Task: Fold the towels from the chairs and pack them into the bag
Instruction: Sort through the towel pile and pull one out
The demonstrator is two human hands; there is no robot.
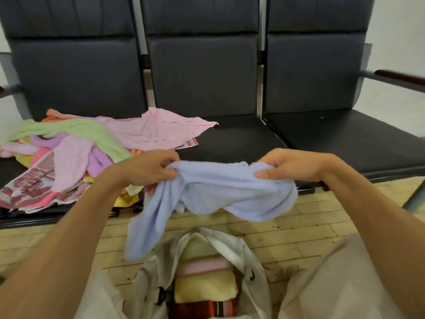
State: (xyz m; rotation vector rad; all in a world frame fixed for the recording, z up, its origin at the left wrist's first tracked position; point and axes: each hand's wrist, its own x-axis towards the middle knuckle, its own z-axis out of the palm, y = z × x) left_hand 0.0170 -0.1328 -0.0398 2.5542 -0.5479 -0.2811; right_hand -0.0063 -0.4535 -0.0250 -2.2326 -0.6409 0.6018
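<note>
Crumpled pale-blue towel (220, 192) sags bunched between gripping left hand (147, 168) and right hand (289, 165), one end dangling.

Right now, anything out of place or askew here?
Nothing damaged or spilled. The towel pile on the left seat is a loose heap, and a yellow towel droops over its front edge. The blue towel is bunched between the left hand and right hand, one end dangling above the open bag.

Left hand (147, 168) and right hand (289, 165) grip a crumpled blue towel (220, 192) above the open bag (250, 256) of folded towels.
</note>
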